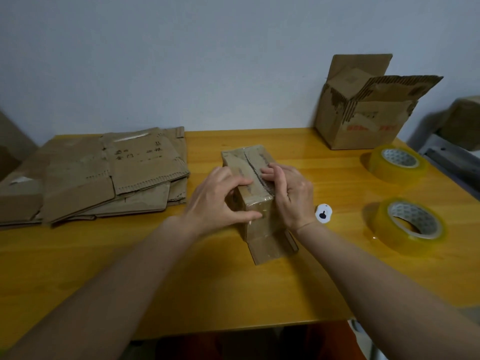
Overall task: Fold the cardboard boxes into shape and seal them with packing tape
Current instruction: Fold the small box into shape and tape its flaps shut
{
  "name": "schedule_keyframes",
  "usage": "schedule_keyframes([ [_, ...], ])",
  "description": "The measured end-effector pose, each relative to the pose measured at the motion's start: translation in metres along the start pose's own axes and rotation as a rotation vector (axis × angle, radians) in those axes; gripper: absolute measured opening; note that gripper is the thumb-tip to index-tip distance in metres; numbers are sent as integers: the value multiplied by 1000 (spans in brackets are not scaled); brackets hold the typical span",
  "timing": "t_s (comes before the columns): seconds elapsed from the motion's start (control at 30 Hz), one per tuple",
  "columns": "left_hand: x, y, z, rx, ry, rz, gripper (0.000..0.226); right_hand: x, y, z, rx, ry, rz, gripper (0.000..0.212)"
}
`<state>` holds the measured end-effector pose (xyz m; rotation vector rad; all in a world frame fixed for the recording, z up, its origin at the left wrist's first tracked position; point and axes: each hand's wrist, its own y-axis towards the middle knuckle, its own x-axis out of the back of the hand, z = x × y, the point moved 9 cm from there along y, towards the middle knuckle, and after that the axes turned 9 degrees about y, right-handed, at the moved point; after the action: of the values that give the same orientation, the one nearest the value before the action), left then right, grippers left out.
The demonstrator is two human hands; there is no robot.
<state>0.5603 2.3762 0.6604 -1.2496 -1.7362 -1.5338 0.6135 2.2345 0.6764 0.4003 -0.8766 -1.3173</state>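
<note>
The small cardboard box [250, 178] is sitting mid-counter [181, 268], both hands pressing tape along its top seam. The left hand [218, 201] is gripping its near left edge; the right hand's [291, 193] fingers [268, 175] are curling onto the flaps. Uneven pressure is likely wrinkling the tape or springing the flaps.

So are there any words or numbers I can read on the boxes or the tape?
None can be read for sure.
Flattened cardboard stack: dark handwritten marks on the top sheet, too blurred to read.
Open box at the back right: red print on its front, too blurred to read.
Tape rolls: a pattern inside the cores, no readable words.
Small white tag: only a dark shape, no letters.
</note>
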Motion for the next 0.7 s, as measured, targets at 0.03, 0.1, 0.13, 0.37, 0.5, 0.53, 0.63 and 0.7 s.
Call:
schedule_keyframes([
  [0.03,-3,-2,1,12,9,-15,85,-1,0,0,1,-8,-5,39],
  [0.1,-8,-6,1,60,14,-18,87,-3,0,1,-5,-26,1,32],
  [0.13,-8,-6,0,80,27,-29,88,-3,0,1,-12,-24,12,29],
  [0.37,-16,-2,-14,349,-306,-35,75,-4,2,-25,-458,301,-113,22],
  [0.5,-5,-8,-18,574,-448,-507,42,-7,-9,-22,-414,232,-204,29],
  [0.53,-4,-9,-20,552,-414,-586,38,-8,-9,-23,-398,224,-193,32],
  [0.63,-4,-9,-23,424,-343,-643,42,-11,-6,-28,-401,224,-83,33],
  [0.7,-7,-5,-20,385,-336,-576,44,-17,-7,-31,-440,315,85,38],
])
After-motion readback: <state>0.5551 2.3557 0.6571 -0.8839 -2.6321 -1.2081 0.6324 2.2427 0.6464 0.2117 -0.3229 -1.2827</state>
